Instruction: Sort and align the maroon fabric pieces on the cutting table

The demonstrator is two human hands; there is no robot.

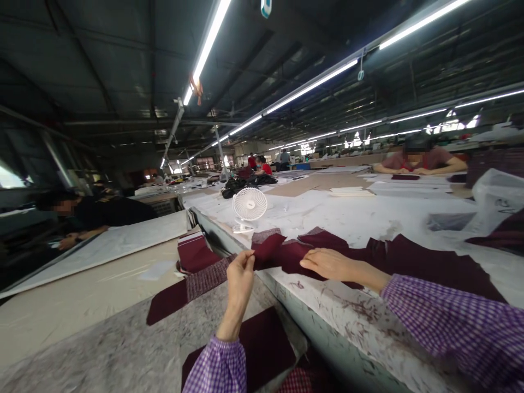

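Note:
A strip of dark maroon fabric pieces lies along the near edge of a long white cutting table. My left hand is raised beside the table edge and pinches the left end of one maroon piece. My right hand rests flat, fingers stretched out, on the maroon fabric just to the right of that. Both arms wear purple checked sleeves.
A small white fan stands on the table beyond the fabric. More maroon pieces lie on the lower table at left. A plastic bag sits far right. Other people lean on tables at left and back right.

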